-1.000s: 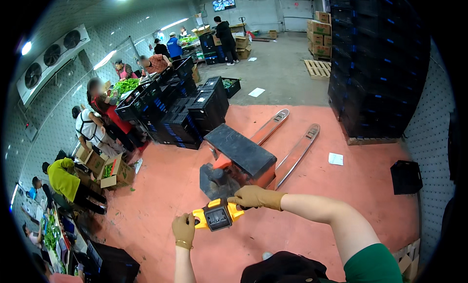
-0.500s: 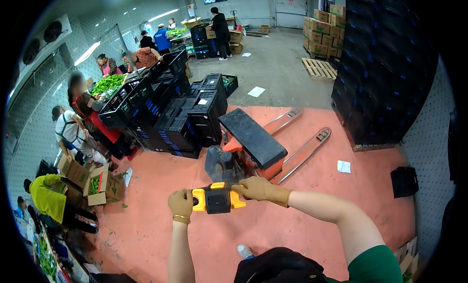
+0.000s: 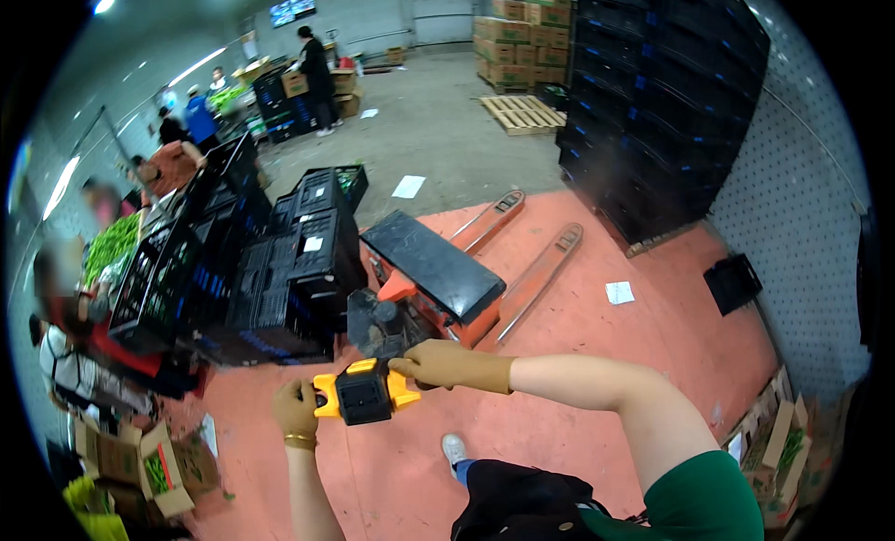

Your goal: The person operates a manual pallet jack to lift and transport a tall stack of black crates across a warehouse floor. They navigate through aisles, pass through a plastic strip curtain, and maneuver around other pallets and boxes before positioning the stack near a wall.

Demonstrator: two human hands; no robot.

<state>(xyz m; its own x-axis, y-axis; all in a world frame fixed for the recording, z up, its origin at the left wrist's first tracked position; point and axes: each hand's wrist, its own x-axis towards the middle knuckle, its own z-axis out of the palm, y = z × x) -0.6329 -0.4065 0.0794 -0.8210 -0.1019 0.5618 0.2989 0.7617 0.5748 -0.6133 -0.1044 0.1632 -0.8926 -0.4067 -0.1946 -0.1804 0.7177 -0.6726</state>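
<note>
An orange electric pallet jack (image 3: 433, 266) with a black top cover stands in front of me, its two forks (image 3: 541, 275) pointing away to the far right. Its yellow and black control handle (image 3: 365, 392) is tilted toward me. My left hand (image 3: 296, 407), in a tan glove, is closed round the handle's left grip. My right hand (image 3: 447, 364), gloved alike, is closed on the right grip, its fingers partly hidden. The forks carry no load.
Stacked black crates (image 3: 298, 270) stand close left of the jack. A tall stack of black crates (image 3: 662, 103) rises at far right beside a wooden pallet (image 3: 522, 115). A black crate (image 3: 733, 284) lies by the right wall. People work along the left, near open cartons (image 3: 177, 466).
My view has turned right and tilted, so the surroundings shift left. Both hands remain on the handle, and the jack appears slightly turned. A carton of greens shows more at lower right.
</note>
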